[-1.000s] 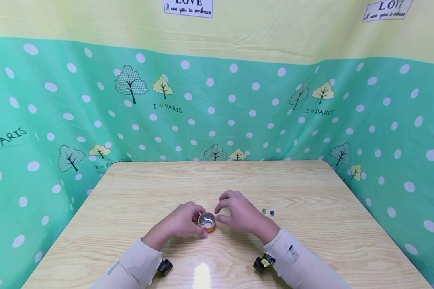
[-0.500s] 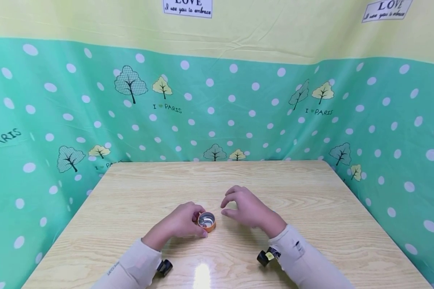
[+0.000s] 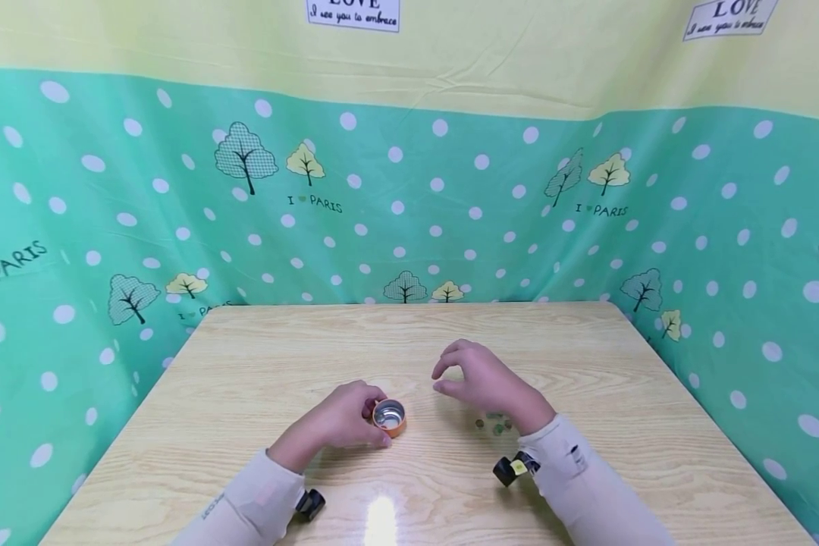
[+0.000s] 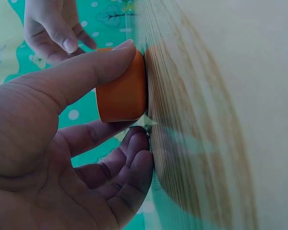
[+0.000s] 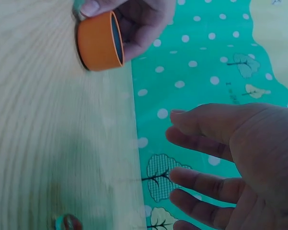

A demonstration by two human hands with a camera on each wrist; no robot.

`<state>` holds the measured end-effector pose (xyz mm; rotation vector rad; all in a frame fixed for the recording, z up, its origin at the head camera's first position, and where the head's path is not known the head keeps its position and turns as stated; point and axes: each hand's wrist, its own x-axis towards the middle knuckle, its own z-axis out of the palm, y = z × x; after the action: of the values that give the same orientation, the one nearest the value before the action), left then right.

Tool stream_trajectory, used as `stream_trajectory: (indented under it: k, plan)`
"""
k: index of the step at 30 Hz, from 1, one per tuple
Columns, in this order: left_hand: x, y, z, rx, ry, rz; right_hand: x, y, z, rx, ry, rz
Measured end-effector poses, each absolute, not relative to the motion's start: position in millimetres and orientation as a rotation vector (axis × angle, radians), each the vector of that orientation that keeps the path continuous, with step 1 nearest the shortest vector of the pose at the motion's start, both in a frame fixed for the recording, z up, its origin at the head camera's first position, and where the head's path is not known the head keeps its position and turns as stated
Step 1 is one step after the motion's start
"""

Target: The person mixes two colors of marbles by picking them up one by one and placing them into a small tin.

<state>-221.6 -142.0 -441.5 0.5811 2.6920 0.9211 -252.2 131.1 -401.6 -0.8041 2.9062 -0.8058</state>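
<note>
A small round orange cup (image 3: 390, 418) with a shiny metal inside stands upright on the wooden table. My left hand (image 3: 348, 415) grips its left side, thumb in front and fingers behind; the left wrist view shows the thumb lying along the orange wall (image 4: 120, 93). My right hand (image 3: 481, 377) hovers above the table to the cup's right, fingers loosely bent and apart, holding nothing. Several small glass marbles (image 3: 498, 429) lie under the right wrist, partly hidden by it. One greenish-and-brown marble (image 5: 69, 222) shows in the right wrist view. Whether something lies inside the cup, I cannot tell.
The light wood-grain table (image 3: 300, 341) reaches back to a green dotted curtain (image 3: 437, 197) that hangs behind it and along both sides. Light glares off the tabletop near the front. A small black wrist camera (image 3: 310, 503) hangs under each sleeve.
My right hand has drawn away from the cup, to the right and farther back. Marbles now show on the near side of that wrist. My left hand still grips the cup in the same place.
</note>
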Motion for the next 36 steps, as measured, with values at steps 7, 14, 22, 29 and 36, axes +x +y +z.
stream_trajectory:
  k: [7, 14, 22, 29, 36]
  plan:
    - [-221.6, -142.3, -441.9, 0.587, 2.694, 0.926, -259.1, 142.7, -400.9, -0.77, 2.912, -0.843]
    - [-222.8, -142.9, -443.5, 0.613, 2.694, 0.942, -264.5, 154.3, -397.6, -0.77, 2.89, -0.85]
    - [-222.1, -142.8, -443.3, 0.607, 2.692, 0.945, -272.9, 169.0, -400.5, -0.728, 2.854, -0.825]
    - [-220.9, -142.2, -442.1, 0.601, 2.689, 0.952, -278.2, 179.6, -402.8, -0.684, 2.853, -0.838]
    - [-220.7, -142.7, -442.4, 0.591, 2.686, 0.95, -281.7, 189.5, -405.1, -0.605, 2.827, -0.845]
